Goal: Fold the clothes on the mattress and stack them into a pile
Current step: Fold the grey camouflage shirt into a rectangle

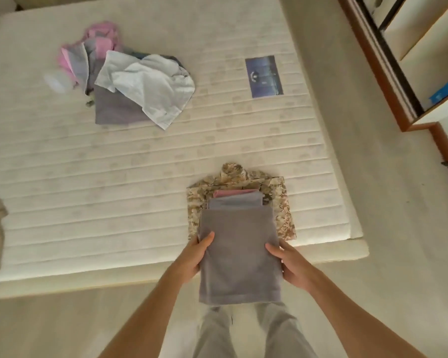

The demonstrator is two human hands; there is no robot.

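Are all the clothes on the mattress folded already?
No, a crumpled heap of pink, grey and white clothes lies unfolded on the far side of the mattress.

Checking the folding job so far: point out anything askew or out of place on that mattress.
The stack on the camouflage garment is stepped, not flush. The folded grey cloth, held by left hand and right hand, overhangs the mattress edge. A crumpled heap lies unfolded.
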